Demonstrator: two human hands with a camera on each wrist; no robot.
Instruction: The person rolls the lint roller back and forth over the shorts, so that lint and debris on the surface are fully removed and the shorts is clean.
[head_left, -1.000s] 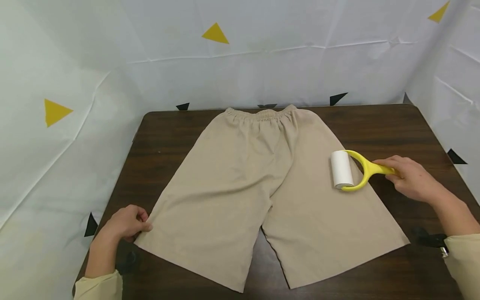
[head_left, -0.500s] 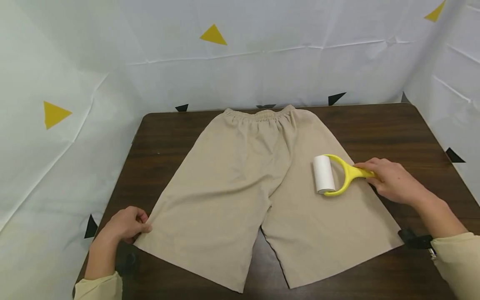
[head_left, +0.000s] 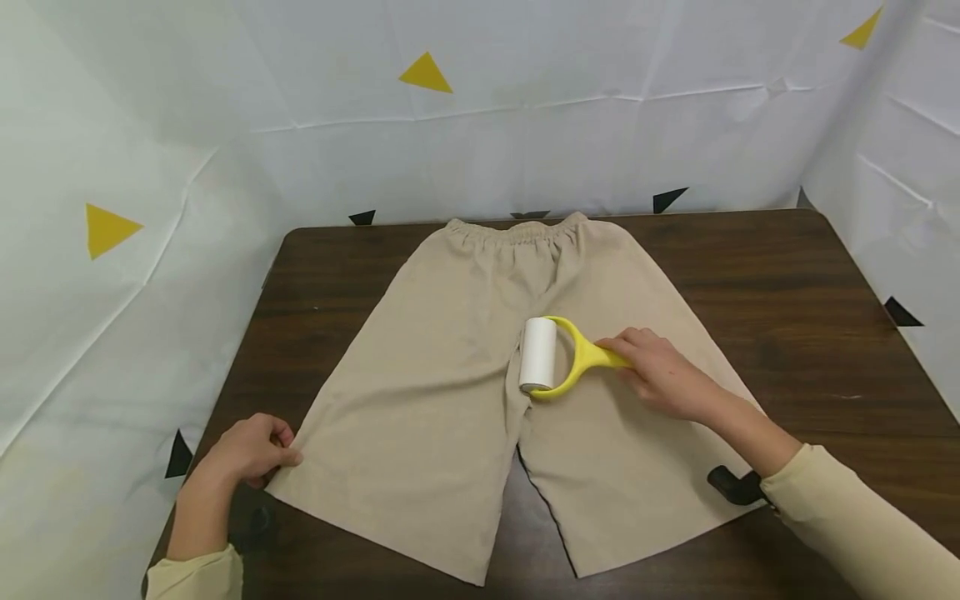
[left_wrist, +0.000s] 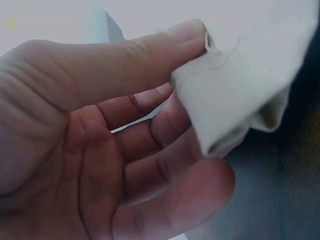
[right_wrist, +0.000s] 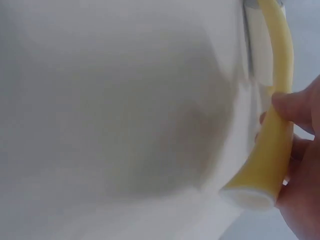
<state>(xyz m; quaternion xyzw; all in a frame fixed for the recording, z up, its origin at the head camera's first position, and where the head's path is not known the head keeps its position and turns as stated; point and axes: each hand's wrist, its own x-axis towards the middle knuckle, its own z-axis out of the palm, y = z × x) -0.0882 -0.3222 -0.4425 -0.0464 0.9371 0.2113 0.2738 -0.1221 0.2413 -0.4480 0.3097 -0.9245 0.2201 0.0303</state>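
Observation:
Beige shorts (head_left: 442, 358) with a gathered elastic waistband lie spread out, waist at the far side. My left hand (head_left: 251, 448) pinches the outer corner of the left leg's hem; the left wrist view shows the cloth (left_wrist: 235, 90) between thumb and fingers. In my right hand (head_left: 663, 373) is the yellow handle of a lint roller (head_left: 538, 354), thumb and fingers wrapped round it. Its white cylinder rests on the shorts near the crotch seam. From the right wrist, the yellow handle (right_wrist: 272, 145) shows large, with the cylinder partly cut off at the top.
The dark wooden table (head_left: 757, 283) carries the shorts. White sheeting (head_left: 540, 150) with yellow and black triangles rises behind and at both sides. A black wrist-worn piece (head_left: 735, 486) hangs by the right sleeve over the right leg's hem.
My right hand has drawn the lint roller leftward across the right leg, from its outer edge to the crotch seam. The left hand keeps its pinch on the hem corner.

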